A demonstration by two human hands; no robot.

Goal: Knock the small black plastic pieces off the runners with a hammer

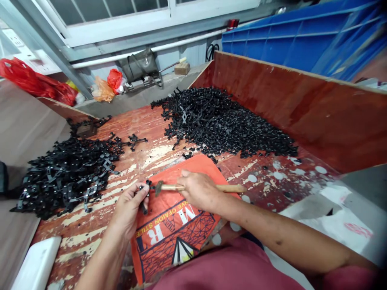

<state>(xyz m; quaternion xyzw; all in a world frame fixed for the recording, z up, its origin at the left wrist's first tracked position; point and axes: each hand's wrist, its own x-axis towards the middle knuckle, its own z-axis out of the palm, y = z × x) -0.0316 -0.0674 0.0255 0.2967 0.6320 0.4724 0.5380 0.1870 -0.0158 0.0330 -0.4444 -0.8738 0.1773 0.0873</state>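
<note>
My left hand (131, 203) pinches a small black jointed metal part (144, 208) between thumb and fingers, over the left edge of an orange printed cloth (172, 177). My right hand (198, 189) is wrapped round the wooden handle of a hammer (231, 188). The hammer's head points left and hovers or rests close to the black part; whether they touch I cannot tell. Fingers of the left hand hide some of the part. The cloth lies on the worn red tabletop in front of my body.
A pile of similar black parts (69, 173) lies at the left, and a larger heap (223, 117) at the back right against a red-brown board (290, 96). Behind that board stands a blue crate (287, 40). A white rectangular object (38, 262) lies at the front left.
</note>
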